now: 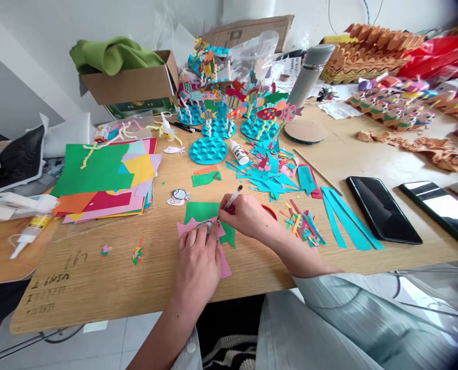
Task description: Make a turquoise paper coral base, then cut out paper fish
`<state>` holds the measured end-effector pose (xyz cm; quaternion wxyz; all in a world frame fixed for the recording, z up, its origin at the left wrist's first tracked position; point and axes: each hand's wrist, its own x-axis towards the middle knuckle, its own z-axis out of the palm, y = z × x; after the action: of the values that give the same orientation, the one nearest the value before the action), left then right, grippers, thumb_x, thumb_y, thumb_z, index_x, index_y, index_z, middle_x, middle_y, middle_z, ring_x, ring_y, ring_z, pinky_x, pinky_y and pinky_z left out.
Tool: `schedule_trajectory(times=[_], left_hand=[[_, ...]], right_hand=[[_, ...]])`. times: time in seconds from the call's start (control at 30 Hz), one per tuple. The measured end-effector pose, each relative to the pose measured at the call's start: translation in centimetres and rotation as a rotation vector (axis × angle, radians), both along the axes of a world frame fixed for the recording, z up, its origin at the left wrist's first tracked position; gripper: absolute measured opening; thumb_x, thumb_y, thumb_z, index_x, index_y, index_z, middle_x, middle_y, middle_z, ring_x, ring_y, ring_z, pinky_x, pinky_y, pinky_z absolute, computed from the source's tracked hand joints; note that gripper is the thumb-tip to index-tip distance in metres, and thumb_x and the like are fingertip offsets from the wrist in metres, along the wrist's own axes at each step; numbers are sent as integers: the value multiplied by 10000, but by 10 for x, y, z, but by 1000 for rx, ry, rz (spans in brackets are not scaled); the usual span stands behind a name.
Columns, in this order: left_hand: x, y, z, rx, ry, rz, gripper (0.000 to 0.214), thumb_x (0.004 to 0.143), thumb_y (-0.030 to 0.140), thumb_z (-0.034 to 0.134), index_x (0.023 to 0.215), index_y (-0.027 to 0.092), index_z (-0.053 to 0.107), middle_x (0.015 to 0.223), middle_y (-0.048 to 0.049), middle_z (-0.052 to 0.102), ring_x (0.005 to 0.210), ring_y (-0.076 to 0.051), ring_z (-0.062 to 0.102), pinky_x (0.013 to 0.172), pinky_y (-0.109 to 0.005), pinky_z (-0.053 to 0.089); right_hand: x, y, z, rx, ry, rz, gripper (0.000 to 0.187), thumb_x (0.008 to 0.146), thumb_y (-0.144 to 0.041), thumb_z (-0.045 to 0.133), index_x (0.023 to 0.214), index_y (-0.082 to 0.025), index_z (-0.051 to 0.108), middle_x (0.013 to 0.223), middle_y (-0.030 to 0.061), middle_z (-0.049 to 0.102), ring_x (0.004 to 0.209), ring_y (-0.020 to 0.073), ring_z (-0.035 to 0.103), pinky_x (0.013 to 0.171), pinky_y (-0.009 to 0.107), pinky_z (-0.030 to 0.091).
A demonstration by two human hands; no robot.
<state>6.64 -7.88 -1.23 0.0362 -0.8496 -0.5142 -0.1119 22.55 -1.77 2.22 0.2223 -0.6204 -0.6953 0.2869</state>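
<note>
My right hand (248, 216) is closed around a pen (235, 196), its tip down at the edge of a small fish cutout (205, 224). That cutout lies on a jagged piece of pink paper (225, 266), partly hidden by my fingers. My left hand (198, 259) rests flat over the cutout and the pink paper, fingers stretched out. Under the pink paper is a green sheet (198, 209). Just beyond, two more fish cutouts (179, 195) lie together, with a green paper fish (206, 178) farther back.
Cyan scraps (269, 177) and thin colored strips (306, 223) lie to the right, near a black phone (383, 208). At left are stacked colored papers (94, 167) and a glue gun (29, 226). Blue bases with paper fish (217, 123) and a grey bottle (309, 74) stand behind.
</note>
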Motion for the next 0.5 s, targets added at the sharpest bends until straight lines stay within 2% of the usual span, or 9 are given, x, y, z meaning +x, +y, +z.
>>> schedule_trajectory(times=[0.33, 0.5], left_hand=[[0, 2, 6, -18, -10, 17, 345, 924, 178, 506, 1252, 195, 610, 1037, -82, 657, 980, -258, 584, 875, -436, 475], [-2, 5, 8, 12, 30, -22, 404, 923, 103, 454, 1294, 195, 586, 1094, -82, 667, 1094, -298, 569, 946, -469, 464]], right_hand=[[5, -12, -22, 67, 218, -69, 40, 779, -184, 578, 745, -184, 598, 603, -13, 626, 547, 124, 586, 532, 207, 408], [4, -16, -18, 84, 250, -43, 74, 791, -139, 557, 747, -182, 598, 634, 10, 632, 560, 124, 569, 552, 223, 418]])
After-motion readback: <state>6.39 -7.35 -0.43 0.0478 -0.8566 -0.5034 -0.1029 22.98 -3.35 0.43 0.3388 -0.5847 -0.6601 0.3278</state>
